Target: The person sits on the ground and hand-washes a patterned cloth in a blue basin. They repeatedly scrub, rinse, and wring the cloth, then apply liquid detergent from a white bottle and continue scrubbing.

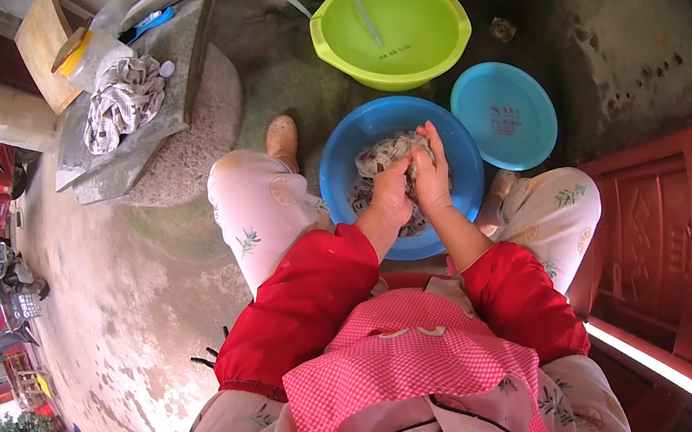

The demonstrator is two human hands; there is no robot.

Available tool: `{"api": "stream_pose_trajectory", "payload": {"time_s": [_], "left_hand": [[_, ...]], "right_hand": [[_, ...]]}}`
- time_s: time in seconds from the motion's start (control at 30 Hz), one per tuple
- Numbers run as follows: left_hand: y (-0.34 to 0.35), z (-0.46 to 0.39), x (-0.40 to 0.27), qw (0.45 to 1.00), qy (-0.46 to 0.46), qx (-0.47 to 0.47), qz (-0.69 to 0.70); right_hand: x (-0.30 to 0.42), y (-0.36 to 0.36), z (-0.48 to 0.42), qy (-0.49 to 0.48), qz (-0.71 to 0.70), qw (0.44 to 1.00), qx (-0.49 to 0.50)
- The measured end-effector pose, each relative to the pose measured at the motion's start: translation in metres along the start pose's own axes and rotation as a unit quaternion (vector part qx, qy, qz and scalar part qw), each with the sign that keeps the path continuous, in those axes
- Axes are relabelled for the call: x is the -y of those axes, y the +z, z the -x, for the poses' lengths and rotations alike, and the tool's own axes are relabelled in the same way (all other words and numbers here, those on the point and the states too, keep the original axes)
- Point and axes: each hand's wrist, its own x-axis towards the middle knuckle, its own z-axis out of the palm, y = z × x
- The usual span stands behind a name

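Note:
A blue plastic basin (335, 151) stands on the ground between my feet with a wet patterned cloth (380, 155) bunched inside. Over the basin, my left hand (392, 193) grips part of this cloth. My right hand (432, 170) presses against the same bunch from the other side, its fingers pointing up and away from me. The hands are close together, and part of the cloth is hidden beneath them. Beyond the basin is a lime-green basin (461, 44) with a pale hose (360, 8) hanging into it. A light-blue round basin (548, 121) lies to the right.
At upper left, a stone slab (163, 119) on a rough boulder carries another crumpled patterned cloth (125, 104), a blue-handled brush (153, 23) and a clear plastic container. A red carved door (649, 246) is close on the right. Plants and vehicles stand at far left.

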Motion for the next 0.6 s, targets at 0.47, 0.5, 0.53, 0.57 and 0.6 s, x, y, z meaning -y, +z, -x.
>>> {"api": "stream_pose_trajectory", "payload": {"time_s": [0.47,0.5,0.53,0.57,0.6], "left_hand": [[-0.036,-0.025,-0.003,0.990,-0.089,0.048,0.100],[-0.035,-0.023,0.001,0.987,-0.069,0.074,0.124],[-0.027,-0.016,0.003,0.983,-0.052,0.101,0.147],[-0.016,-0.006,0.015,0.996,-0.031,0.042,0.079],[-0.007,0.003,0.019,0.998,-0.004,0.049,0.030]], "right_hand": [[0.038,0.022,0.067,-0.051,0.003,0.999,0.003],[0.030,0.022,0.062,-0.066,0.016,0.998,-0.002],[0.027,0.021,0.054,-0.079,0.031,0.996,-0.011],[0.024,0.011,0.034,0.022,0.014,0.999,-0.042],[0.032,0.000,0.014,0.147,-0.190,0.970,-0.047]]}}
